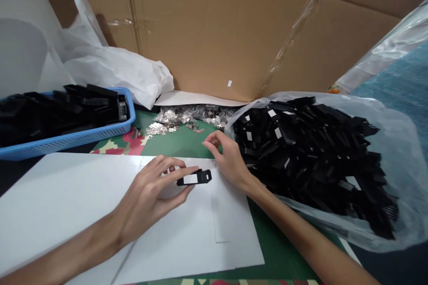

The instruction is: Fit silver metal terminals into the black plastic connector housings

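Black clip (194,178) partly finger-covered.

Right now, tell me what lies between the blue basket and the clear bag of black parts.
In the head view, between the blue basket and the clear bag lies a heap of small shiny metal pieces on the green mat, with the right hand nearby.

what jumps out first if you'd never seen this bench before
Probably the big heap of black plastic parts spilling from a clear bag on the right. Next, the left hand holding one black part with a white label over the white sheet at centre. A blue basket of more black parts sits far left.
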